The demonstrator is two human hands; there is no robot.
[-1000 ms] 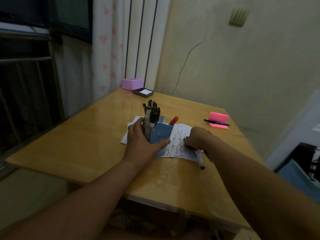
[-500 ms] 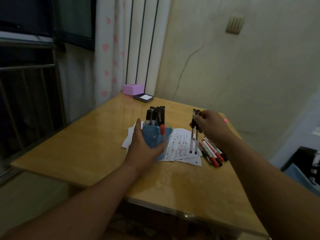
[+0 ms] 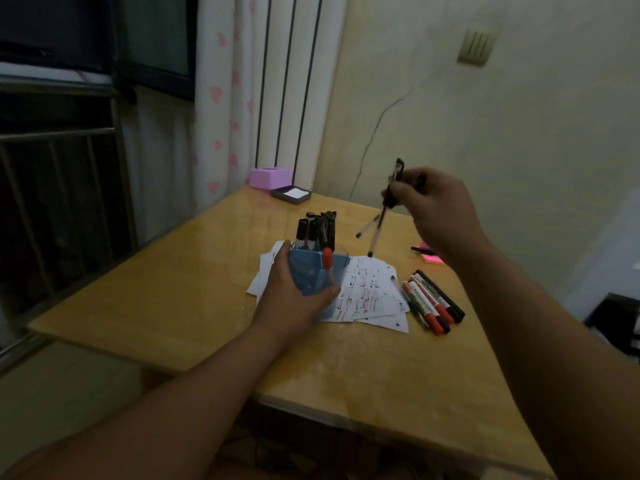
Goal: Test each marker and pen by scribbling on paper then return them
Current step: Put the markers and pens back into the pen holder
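Two pens (image 3: pixel 376 233) aloft, holder (image 3: pixel 306 271) gripped mid-table

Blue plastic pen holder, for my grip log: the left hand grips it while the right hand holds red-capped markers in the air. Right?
No. The head view shows the right hand holding two thin clear-barrelled pens in the air; the red-capped markers lie on the wooden table. The left hand does grip the blue plastic pen holder.

Dim room: wooden table (image 3: pixel 180 306) in a cracked yellowish wall (image 3: pixel 519 133) corner, curtain (image 3: pixel 225 98) beside dark window (image 3: pixel 69 29).
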